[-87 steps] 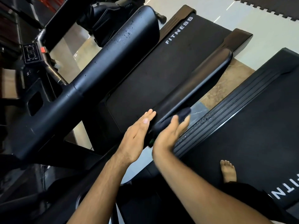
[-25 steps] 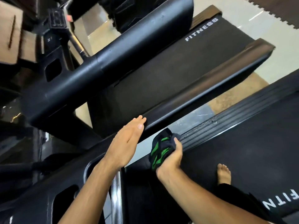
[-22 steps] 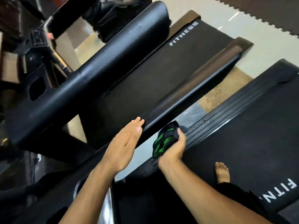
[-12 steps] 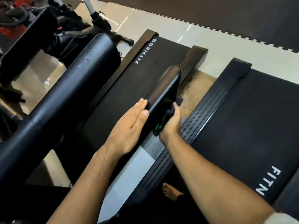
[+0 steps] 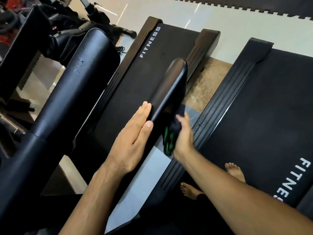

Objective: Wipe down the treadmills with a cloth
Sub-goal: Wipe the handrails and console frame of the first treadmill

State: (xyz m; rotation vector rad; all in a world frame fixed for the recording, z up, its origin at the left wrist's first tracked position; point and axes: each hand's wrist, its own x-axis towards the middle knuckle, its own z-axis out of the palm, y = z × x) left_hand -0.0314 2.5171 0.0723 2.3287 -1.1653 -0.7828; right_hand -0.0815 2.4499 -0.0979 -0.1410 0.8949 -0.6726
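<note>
A dark cloth (image 5: 170, 138) with green stripes is seen bunched in the right hand (image 5: 183, 134), whose fingers are curled round it. The cloth is pressed against the right underside of a slim black handrail (image 5: 171, 85), about halfway along its length. The left hand (image 5: 133, 138) is laid flat against the opposite, left side of the same handrail, with fingers straight and held together and nothing gripped.

The wiping is judged to be in its middle stage. The handrail's rounded far end, beyond the cloth, does not appear to have been reached. Whether the near part has been cleaned cannot be told from its surface.

To the left of the handrail and below it, a treadmill belt (image 5: 149, 73) marked FITNESS is seen. Further left of the handrail, a thick black rail (image 5: 72, 92) is seen, dotted with pale specks and droplets, which suggests that it has not yet been wiped. To the right of the handrail, past a strip of floor (image 5: 206, 78), a second treadmill (image 5: 262, 116) is seen. Two bare feet (image 5: 234, 172) are planted at its near edge, and grit shows on its ribbed side strip. Both belts, the thick rail and the side strips are judged to be left to do. Beyond the handrail's far end, pale tiles and a dark foam mat (image 5: 254, 4) are seen.
</note>
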